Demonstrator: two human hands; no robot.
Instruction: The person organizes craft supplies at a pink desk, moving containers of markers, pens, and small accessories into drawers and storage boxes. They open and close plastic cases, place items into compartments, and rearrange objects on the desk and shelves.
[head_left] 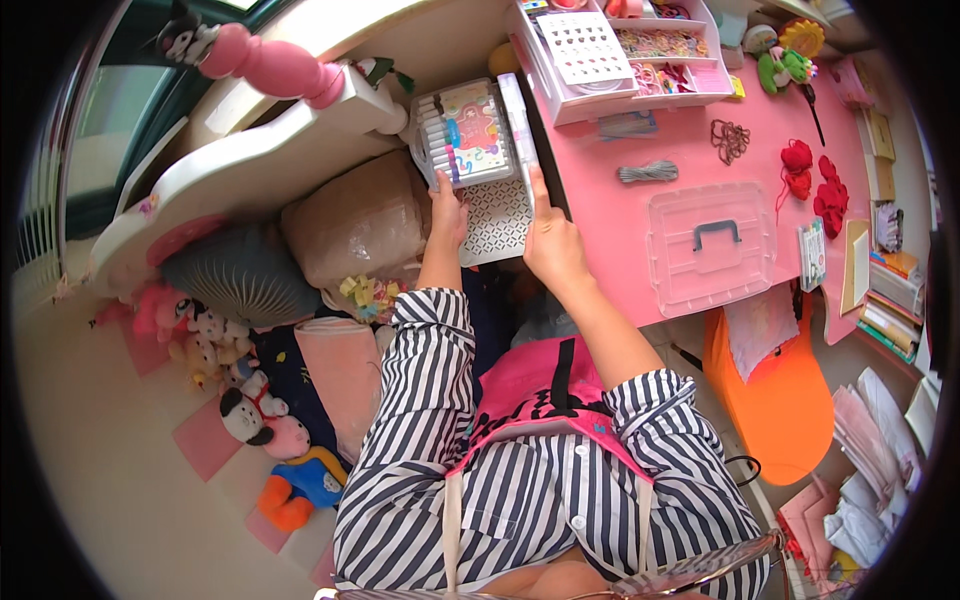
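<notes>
A clear plastic marker case [465,135] with a row of capped markers and a colourful printed sheet lies on a white patterned surface beside the desk. My left hand [447,215] is closed at its near left corner, fingers against the edge. Along the case's right side stands a long, narrow, pale case [515,115]. My right hand [553,240] has its index finger stretched along the near end of that narrow case, the other fingers curled in. What lies under those fingers is partly hidden. The white perforated surface [497,215] shows between both hands.
On the pink desk [600,220] to the right are a white organizer [625,100], a grey cord bundle [648,172], a brown chain [730,141], red yarn [797,170] and a clear lid [712,245]. An orange chair [770,410] stands at right; plush toys [250,415] lie left.
</notes>
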